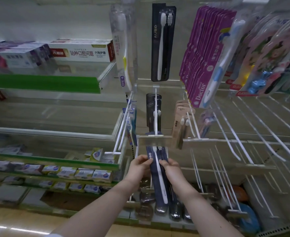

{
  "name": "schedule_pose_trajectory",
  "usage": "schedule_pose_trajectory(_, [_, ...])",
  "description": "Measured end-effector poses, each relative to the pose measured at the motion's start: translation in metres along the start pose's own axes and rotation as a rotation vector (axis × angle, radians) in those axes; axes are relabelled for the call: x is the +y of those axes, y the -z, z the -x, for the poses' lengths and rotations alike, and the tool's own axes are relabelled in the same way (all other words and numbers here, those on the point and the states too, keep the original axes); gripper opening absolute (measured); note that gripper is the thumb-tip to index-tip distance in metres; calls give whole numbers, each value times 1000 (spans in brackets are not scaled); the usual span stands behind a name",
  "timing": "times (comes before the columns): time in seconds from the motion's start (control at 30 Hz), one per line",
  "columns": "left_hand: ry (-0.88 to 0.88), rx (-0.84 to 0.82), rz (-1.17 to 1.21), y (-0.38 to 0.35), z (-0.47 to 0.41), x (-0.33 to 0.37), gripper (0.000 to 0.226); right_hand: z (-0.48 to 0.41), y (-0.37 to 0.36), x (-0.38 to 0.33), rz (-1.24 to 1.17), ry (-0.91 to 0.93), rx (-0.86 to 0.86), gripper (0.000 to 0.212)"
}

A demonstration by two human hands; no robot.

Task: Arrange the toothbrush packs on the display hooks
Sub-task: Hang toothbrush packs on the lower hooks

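Two bare hands hold one dark blue AUBO toothbrush pack (158,170) at lower centre of the frame, just beneath a white wire display hook (155,113).

The left hand (139,165) pinches the pack's left edge and the right hand (170,168) its right edge — fingers of both closed on the card, which shows one white toothbrush and tilts slightly, its top tucked under the hook's clear price strip (155,140). One black AUBO pack (153,113) hangs at the back of that hook; another black AUBO pack (163,43) hangs at upper centre. To the right, a row of magenta Doctor packs (202,55) — too overlapped to count. Toothpaste boxes (82,52) sit on a glass shelf at upper left.
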State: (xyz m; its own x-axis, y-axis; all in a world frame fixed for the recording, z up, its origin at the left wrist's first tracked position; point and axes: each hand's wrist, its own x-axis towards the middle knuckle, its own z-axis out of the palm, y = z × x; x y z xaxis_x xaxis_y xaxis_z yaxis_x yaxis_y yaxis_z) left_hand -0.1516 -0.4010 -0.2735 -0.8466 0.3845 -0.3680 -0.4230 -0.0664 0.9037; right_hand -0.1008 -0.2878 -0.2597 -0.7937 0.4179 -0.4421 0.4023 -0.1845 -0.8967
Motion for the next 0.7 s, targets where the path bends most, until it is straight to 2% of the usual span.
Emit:
schedule_pose_trajectory(0.27, [-61, 91, 99, 19, -5, 8, 1, 4, -18, -5, 46, 59, -37, 10])
schedule_pose_trajectory(0.43, [-176, 113, 115, 23, -8, 20, 5, -3, -18, -5, 59, 98, 36, 10])
schedule_pose_trajectory(0.57, [-200, 114, 78, 21, -12, 27, 6, -9, -15, -6, 41, 72, 70, 11])
schedule_pose_trajectory(0.7, [-212, 155, 36, 22, -18, 28, 22, -10, -13, -7, 28, 53, 73, 12])
